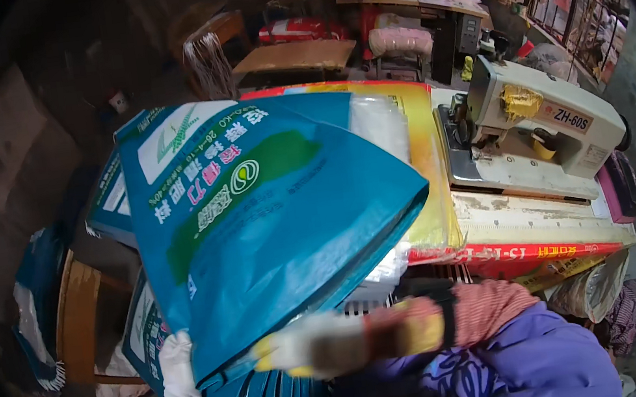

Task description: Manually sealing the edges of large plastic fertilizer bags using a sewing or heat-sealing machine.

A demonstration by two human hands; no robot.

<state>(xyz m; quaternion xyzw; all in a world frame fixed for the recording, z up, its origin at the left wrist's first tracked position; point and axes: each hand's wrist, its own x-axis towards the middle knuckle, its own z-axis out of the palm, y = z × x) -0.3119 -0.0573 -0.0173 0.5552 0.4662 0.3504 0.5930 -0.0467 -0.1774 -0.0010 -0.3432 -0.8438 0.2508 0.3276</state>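
The blue woven sack (258, 229) was held up in front of the person, over the near edge of the table (543, 222), with both gloved hands clenched on its lower edge. The left hand (178, 370), in a white knit glove, pinched the sack's lower left corner; the right hand (316, 345), blurred, in a white glove with yellow trim, closed on the bottom hem further along. From those two grips the sack fanned upward, flat and stiff, its glossy blue-green face printed with white panels and lettering, its right edge folded into a sharp crease.

Behind it a yellow sack (420, 154) with a clear plastic liner lay on the table, touching the blue one's back. Beside that stood a cream industrial sewing machine (539, 124), metal-bodied and scuffed, on a worn pale top. More blue sacks (108, 200) lay stacked at the left, above a wooden chair (79, 319).

As a judgement: the slick laminated weave could slide out of the knit gloves, since only the hem was pinched and most of the sack stood above the hands. The stiff panel also hid much of the table, so a swing toward the machine might snag the yellow sack or brush the machine's head.
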